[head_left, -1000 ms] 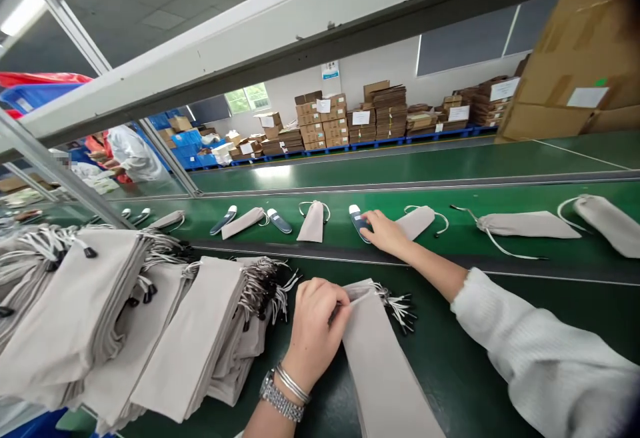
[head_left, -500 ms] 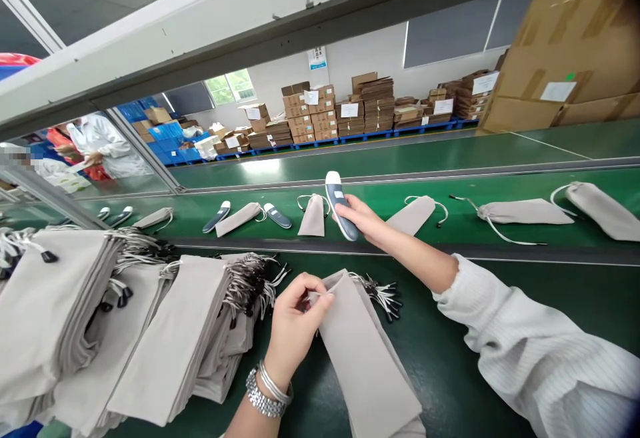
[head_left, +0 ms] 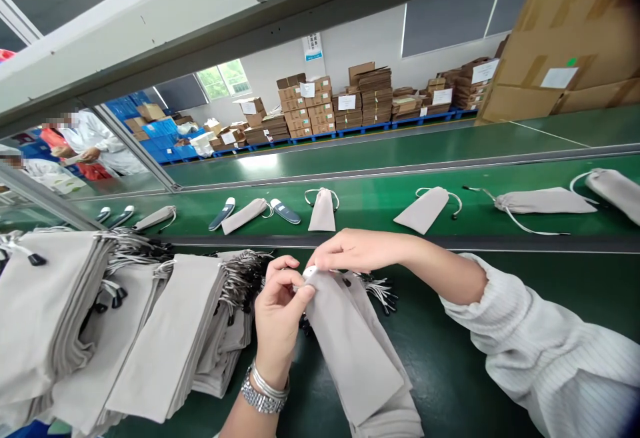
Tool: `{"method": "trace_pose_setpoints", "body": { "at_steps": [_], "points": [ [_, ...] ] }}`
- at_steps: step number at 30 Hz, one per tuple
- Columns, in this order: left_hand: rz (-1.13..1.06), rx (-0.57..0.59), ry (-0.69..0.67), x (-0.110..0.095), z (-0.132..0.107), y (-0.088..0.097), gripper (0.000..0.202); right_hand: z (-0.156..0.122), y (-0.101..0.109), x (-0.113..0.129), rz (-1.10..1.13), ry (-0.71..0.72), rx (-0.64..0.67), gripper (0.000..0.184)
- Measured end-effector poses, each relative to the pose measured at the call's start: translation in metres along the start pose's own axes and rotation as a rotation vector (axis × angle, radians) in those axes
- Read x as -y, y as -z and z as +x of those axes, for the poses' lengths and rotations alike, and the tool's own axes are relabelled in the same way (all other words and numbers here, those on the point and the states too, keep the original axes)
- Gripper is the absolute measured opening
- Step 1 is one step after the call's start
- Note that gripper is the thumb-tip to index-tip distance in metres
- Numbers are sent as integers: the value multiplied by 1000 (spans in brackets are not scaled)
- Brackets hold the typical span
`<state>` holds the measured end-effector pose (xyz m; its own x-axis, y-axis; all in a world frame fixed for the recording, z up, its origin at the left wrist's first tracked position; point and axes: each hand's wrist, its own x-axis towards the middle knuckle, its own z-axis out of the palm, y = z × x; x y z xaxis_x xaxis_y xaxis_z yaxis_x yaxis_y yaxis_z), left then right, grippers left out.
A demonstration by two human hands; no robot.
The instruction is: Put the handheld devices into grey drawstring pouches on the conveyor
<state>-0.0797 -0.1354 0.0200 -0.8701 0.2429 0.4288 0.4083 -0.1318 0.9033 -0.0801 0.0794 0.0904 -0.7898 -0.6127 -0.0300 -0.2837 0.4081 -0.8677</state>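
Note:
My left hand (head_left: 281, 305) pinches the mouth of a grey drawstring pouch (head_left: 350, 345), which lies on a small pile of like pouches. At that mouth, the white end of a slim blue-and-white oblong item (head_left: 311, 270) shows under the fingers of my right hand (head_left: 345, 251). The rest of this item is hidden by the hand and the cloth. My right fingers press together over it, palm down. White cords with black tips (head_left: 383, 291) stick out behind the pile.
Stacks of grey pouches (head_left: 170, 331) stand at left. Beyond the bench, a green conveyor belt (head_left: 370, 215) carries filled-looking pouches (head_left: 424, 210) and loose blue-and-white items (head_left: 285, 211). A metal beam (head_left: 200, 38) crosses above. Co-workers in white (head_left: 95, 138) are at far left.
My right hand has brought the blue-and-white item from above the belt down to the pouch mouth. My left hand keeps its pinch, slightly further left. Things on the belt have shifted right.

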Motion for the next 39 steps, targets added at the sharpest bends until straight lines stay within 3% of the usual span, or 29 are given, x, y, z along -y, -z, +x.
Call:
{"method": "trace_pose_setpoints", "body": {
  "at_steps": [2, 4, 8, 10, 13, 16, 19, 21, 22, 24, 27, 29, 31, 33, 35, 39],
  "points": [
    [-7, -28, 14, -2, 2, 3, 17, -3, 2, 3, 32, 17, 79, 43],
    [-54, -69, 37, -7, 7, 9, 21, -8, 6, 7, 160, 51, 44, 39],
    [-267, -187, 7, -21, 17, 22, 26, -30, 16, 26, 507, 185, -340, 24],
    [-313, -161, -9, -23, 18, 23, 29, -42, 18, 38, 599, 231, -467, 22],
    [-173, -81, 4, -15, 11, 18, 26, -52, 22, 47, 639, 278, -633, 19],
    [117, -5, 62, 0, 5, 11, 22, -55, 34, 41, 524, 374, -943, 12],
    [383, 90, 100, 11, 4, 9, 22, -54, 49, 26, 248, 465, -1306, 5],
    [478, 143, 136, 15, 5, 8, 25, -49, 55, 14, -9, 405, -1425, 14],
    [491, 165, 159, 16, 5, 7, 26, -45, 56, 9, -144, 327, -1414, 24],
    [478, 214, 194, 17, 5, 5, 29, -34, 53, -1, -377, 126, -1249, 42],
    [452, 277, 162, 16, 2, 3, 29, -13, 38, -17, -512, -74, -748, 41],
    [457, 296, 136, 15, 0, 1, 32, 0, 26, -32, -438, -130, -363, 38],
    [464, 290, 130, 14, -4, -1, 36, 12, 14, -51, -320, -141, -100, 40],
    [461, 272, 141, 13, -7, -2, 34, 22, 8, -70, -225, -139, 13, 42],
    [458, 249, 155, 12, -8, -3, 25, 28, 8, -81, -136, -158, 39, 44],
    [403, 154, 170, 10, -5, -3, 10, 13, 19, -61, 171, -158, 5, 45]
  ]
}}
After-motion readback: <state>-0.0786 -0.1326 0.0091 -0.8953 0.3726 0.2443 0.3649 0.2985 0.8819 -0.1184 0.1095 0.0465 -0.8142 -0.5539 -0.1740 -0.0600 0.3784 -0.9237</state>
